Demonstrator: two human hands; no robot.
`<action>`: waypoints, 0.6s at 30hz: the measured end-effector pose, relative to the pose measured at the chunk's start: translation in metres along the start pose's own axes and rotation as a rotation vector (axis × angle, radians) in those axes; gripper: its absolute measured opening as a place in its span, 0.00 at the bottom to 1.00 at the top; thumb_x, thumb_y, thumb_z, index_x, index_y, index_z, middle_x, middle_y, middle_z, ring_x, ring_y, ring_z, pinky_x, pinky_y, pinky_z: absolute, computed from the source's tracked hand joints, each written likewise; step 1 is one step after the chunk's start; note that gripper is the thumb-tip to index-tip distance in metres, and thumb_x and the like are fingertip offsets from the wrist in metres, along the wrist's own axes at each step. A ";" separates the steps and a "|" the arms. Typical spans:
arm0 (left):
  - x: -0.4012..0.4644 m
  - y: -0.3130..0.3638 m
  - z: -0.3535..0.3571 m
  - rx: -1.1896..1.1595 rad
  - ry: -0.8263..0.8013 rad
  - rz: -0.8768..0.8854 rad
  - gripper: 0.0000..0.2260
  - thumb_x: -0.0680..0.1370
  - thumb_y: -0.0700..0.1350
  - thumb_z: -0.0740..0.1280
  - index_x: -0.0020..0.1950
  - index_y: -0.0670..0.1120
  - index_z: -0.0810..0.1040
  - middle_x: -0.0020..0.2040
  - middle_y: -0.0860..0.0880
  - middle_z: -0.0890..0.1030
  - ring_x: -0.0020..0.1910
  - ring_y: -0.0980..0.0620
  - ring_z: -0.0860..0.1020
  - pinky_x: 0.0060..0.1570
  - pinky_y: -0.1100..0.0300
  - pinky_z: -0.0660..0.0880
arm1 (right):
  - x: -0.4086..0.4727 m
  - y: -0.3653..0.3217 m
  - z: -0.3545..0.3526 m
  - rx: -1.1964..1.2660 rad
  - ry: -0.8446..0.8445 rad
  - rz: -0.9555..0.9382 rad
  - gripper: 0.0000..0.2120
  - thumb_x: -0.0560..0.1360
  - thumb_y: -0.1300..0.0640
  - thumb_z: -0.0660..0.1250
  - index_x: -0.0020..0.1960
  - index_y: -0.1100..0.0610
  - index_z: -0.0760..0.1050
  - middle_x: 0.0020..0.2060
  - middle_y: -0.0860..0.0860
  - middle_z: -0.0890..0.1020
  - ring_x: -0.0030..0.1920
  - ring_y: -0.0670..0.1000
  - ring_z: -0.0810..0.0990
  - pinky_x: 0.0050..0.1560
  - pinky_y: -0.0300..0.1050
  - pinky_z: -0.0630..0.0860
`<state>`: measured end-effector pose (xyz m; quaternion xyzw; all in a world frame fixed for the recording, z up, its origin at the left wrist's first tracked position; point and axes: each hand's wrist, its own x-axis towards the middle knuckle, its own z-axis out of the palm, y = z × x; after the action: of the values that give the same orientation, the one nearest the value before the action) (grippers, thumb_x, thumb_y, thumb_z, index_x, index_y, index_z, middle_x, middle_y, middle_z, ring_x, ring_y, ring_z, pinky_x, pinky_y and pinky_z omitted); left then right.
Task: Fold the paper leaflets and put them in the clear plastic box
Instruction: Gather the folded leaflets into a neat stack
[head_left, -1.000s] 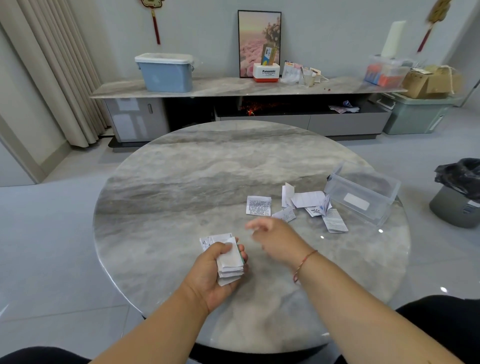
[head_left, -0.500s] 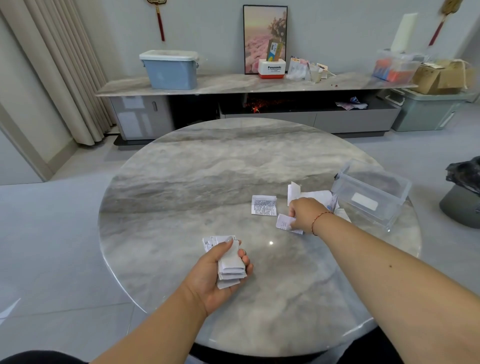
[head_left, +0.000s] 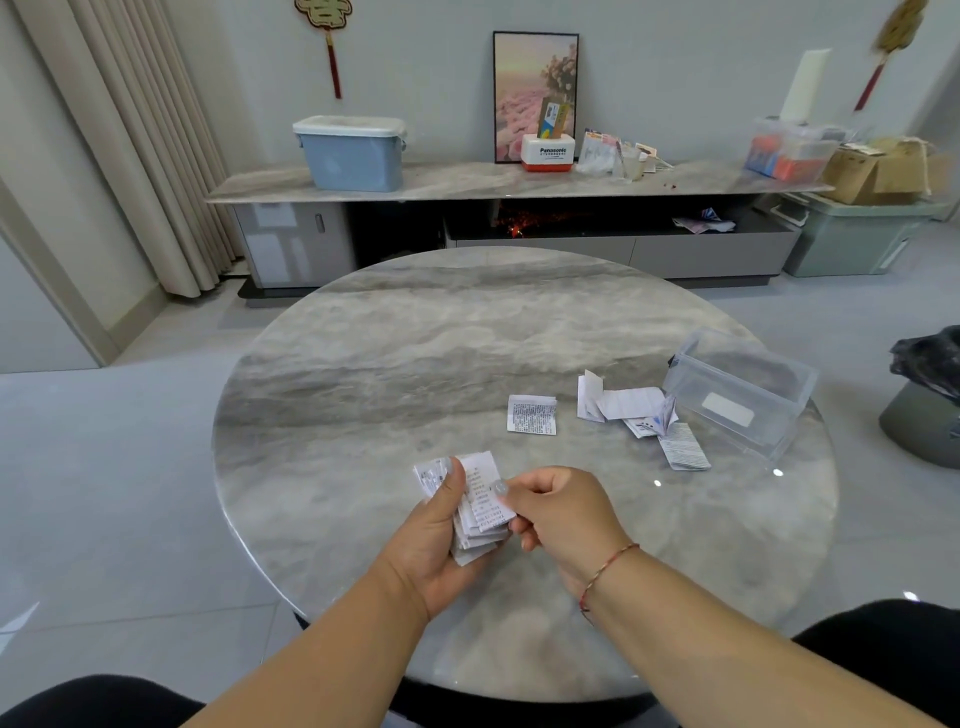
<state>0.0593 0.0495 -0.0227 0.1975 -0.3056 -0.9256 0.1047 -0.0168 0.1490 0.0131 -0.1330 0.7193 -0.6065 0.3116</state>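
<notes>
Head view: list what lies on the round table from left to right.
Stack of folded leaflets gripped in the left hand → right hand → single folded leaflet → loose pile of leaflets → clear plastic box.

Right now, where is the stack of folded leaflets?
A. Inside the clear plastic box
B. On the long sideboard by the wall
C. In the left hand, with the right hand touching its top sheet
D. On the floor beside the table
C: the left hand grips the stack of folded leaflets above the table, and the right hand pinches the top sheet.
</notes>
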 end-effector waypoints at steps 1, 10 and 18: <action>0.000 0.000 0.000 0.006 -0.025 0.008 0.23 0.72 0.58 0.64 0.48 0.38 0.79 0.40 0.38 0.80 0.38 0.44 0.79 0.48 0.51 0.74 | 0.000 0.001 0.000 -0.005 0.026 -0.016 0.06 0.72 0.62 0.71 0.37 0.61 0.78 0.19 0.49 0.75 0.17 0.46 0.68 0.21 0.36 0.67; -0.006 0.003 0.014 -0.035 -0.003 0.047 0.09 0.72 0.45 0.65 0.39 0.41 0.81 0.36 0.42 0.79 0.33 0.46 0.78 0.35 0.55 0.78 | -0.001 0.005 0.007 -0.203 0.085 -0.205 0.10 0.68 0.58 0.75 0.31 0.54 0.77 0.19 0.45 0.76 0.19 0.41 0.72 0.24 0.34 0.69; 0.006 0.012 -0.001 -0.191 0.142 -0.002 0.06 0.70 0.39 0.66 0.47 0.42 0.75 0.36 0.45 0.77 0.31 0.49 0.77 0.37 0.56 0.80 | 0.114 -0.018 -0.041 -0.889 0.305 -0.380 0.09 0.73 0.57 0.66 0.53 0.54 0.77 0.51 0.52 0.79 0.53 0.54 0.77 0.50 0.44 0.73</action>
<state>0.0552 0.0376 -0.0182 0.2519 -0.2076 -0.9343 0.1436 -0.1328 0.1122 0.0002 -0.2913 0.9083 -0.3002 0.0005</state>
